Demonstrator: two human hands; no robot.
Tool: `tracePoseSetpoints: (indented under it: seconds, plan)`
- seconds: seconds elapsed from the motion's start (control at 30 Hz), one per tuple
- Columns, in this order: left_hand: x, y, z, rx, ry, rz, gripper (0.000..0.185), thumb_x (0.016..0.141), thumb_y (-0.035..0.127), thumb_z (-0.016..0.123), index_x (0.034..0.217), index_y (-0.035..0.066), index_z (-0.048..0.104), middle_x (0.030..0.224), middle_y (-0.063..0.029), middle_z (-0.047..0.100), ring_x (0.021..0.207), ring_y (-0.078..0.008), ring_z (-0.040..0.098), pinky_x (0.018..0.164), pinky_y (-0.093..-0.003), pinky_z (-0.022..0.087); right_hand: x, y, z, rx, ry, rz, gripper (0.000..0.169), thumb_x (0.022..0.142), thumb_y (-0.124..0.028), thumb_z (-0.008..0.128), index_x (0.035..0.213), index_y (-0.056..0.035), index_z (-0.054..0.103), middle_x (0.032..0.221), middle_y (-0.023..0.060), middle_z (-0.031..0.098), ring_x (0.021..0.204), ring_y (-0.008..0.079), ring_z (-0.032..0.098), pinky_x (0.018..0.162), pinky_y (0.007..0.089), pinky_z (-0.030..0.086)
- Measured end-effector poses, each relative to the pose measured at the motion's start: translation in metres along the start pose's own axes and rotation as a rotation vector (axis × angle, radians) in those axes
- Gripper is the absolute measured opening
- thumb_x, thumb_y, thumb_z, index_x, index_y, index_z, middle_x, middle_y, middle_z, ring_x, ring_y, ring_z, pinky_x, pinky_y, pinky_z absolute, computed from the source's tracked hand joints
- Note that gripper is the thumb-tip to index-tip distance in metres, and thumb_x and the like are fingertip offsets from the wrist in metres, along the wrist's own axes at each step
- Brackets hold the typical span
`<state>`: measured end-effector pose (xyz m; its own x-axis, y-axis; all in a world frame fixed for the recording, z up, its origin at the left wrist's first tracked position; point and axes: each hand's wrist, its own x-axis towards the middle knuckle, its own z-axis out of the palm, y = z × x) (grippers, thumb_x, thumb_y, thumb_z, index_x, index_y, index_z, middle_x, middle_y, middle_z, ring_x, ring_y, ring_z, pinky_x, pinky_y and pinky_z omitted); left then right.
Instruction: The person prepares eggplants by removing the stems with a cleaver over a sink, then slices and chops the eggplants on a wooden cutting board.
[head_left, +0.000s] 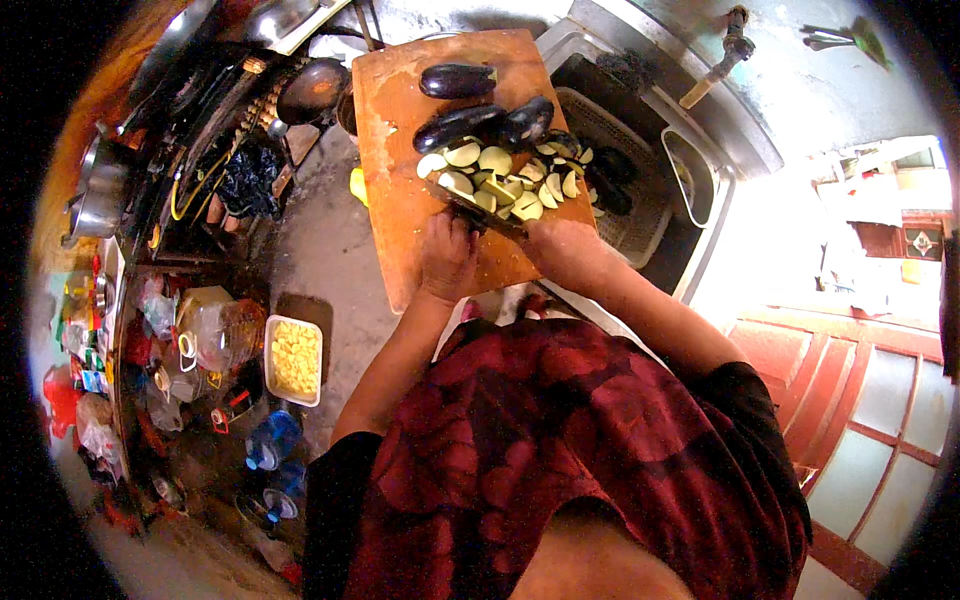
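My right hand (564, 251) is closed around the handle end of a knife (487, 214), whose dark blade lies slantwise over a wooden cutting board (390, 187). Near the blade's other end is my left hand (451, 251), its fingers curled down at a dark piece that is mostly hidden; whether it grips it I cannot tell. Cut pieces of pale-fleshed eggplant (495, 160) are heaped just beyond the blade. Several whole dark eggplants (457, 80) lie on the far part of the board.
Right of the board is a metal sink (667, 259) holding a plastic basket (652, 150) with dark eggplants, below a tap (727, 60). On the floor at left stand a white tray of yellow pieces (268, 360) and blue-tinted bottles (274, 441). A wok (313, 90) is at upper left.
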<state>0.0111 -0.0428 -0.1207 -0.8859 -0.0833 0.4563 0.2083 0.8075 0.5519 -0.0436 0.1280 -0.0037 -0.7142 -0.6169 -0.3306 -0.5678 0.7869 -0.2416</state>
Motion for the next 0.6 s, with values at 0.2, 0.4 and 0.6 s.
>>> tracePoseSetpoints:
  seconds: [0.2, 0.4, 0.6]
  plan:
    - [0.0, 0.003, -0.005, 0.002, 0.038, 0.025, 0.027, 0.075, 0.01, 0.056, 0.098, -0.001, 0.049, 0.098, -0.0195, 0.049, 0.086, -0.0374, 0.047, 0.074, -0.0445, 0.041, 0.007, -0.005, 0.001, -0.023, 0.001, -0.037, 0.017, 0.079, -0.017, 0.048, 0.087, -0.0057, 0.056, 0.075, 0.0158, 0.063, 0.069, 0.0348, 0.062, 0.057, 0.0467, 0.049]
    - [-0.001, -0.002, -0.001, 0.026, 0.056, 0.062, 0.03, 0.073, 0.01, 0.058, 0.099, -0.002, 0.048, 0.101, -0.0207, 0.048, 0.09, -0.0386, 0.047, 0.078, -0.0452, 0.041, 0.039, -0.003, 0.032, -0.04, 0.013, 0.035, 0.02, 0.079, -0.022, 0.05, 0.087, -0.0057, 0.058, 0.079, 0.0162, 0.064, 0.07, 0.0348, 0.063, 0.058, 0.0454, 0.05]
    - [-0.008, -0.006, 0.007, 0.032, 0.068, 0.016, 0.028, 0.077, 0.015, 0.057, 0.098, -0.002, 0.05, 0.101, -0.0219, 0.05, 0.093, -0.0393, 0.047, 0.082, -0.0444, 0.041, 0.015, 0.005, 0.01, 0.045, 0.074, 0.027, 0.025, 0.083, -0.029, 0.05, 0.084, -0.005, 0.056, 0.071, 0.017, 0.06, 0.068, 0.0363, 0.06, 0.059, 0.0461, 0.047]
